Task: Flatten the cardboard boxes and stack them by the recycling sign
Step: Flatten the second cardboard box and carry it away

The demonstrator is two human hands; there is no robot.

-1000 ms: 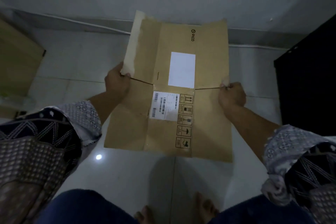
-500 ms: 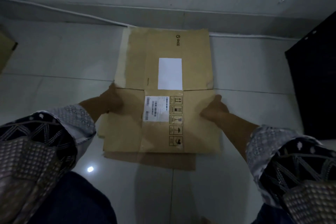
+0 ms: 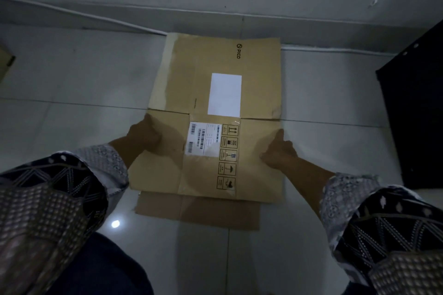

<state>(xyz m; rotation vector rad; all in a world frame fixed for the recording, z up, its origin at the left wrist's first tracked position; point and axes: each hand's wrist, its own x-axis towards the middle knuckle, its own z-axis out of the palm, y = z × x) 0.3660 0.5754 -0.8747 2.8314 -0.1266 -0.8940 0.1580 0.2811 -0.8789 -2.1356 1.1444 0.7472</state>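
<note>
A flattened brown cardboard box (image 3: 259, 79) lies on the tiled floor with its far end against the wall, showing a white blank label, a barcode label and a column of handling symbols. It lies on top of another flattened cardboard piece (image 3: 199, 213), whose near edge sticks out below it. My left hand (image 3: 143, 135) rests on the box's left side just below the middle crease. My right hand (image 3: 279, 151) presses on the right edge, one finger pointing away from me. No recycling sign is in view.
A white wall and skirting with a thin cable (image 3: 96, 18) run along the far side. A dark cabinet or panel (image 3: 414, 115) stands at the right. The corner of another cardboard box (image 3: 6, 61) shows at the far left. My knees and patterned sleeves fill the bottom of the view.
One second ago I held the flattened box up by its side edges. It now lies flat on the other cardboard, and both hands have shifted onto its near half.
</note>
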